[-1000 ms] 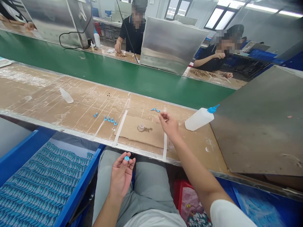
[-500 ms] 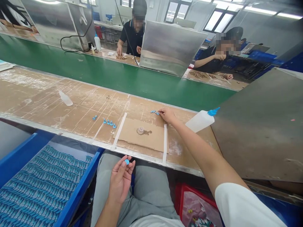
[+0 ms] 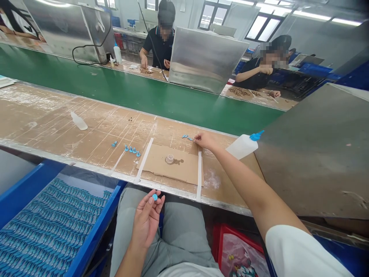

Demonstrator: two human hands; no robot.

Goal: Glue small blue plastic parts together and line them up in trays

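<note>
Between thumb and fingertips, my left hand (image 3: pixel 148 217) holds a small round blue piece (image 3: pixel 155 197) above my lap. My right hand (image 3: pixel 204 140) reaches over the bench, fingertips pinched together beside a few small blue parts (image 3: pixel 186 136). What sits inside that pinch, if anything, is too small to make out. A cardboard sheet (image 3: pixel 161 171) lies in front of me, with a small clear cup (image 3: pixel 170 158) and dark round spots on it. Several blue pieces with round bases (image 3: pixel 132 150) stand in a row to the left, and another blue piece (image 3: pixel 114 144) lies further left.
A white squeeze bottle (image 3: pixel 243 146) with a blue tip leans by my right forearm. Another small bottle (image 3: pixel 78 121) lies at left. Beyond runs a green belt (image 3: pixel 129 86), with co-workers behind it. A blue tray (image 3: pixel 95 215) and red bin (image 3: pixel 220 246) are below.
My right hand has moved slightly away and down to the small blue parts, its fingers closing there. My left hand keeps the blue piece in nearly the same place.
</note>
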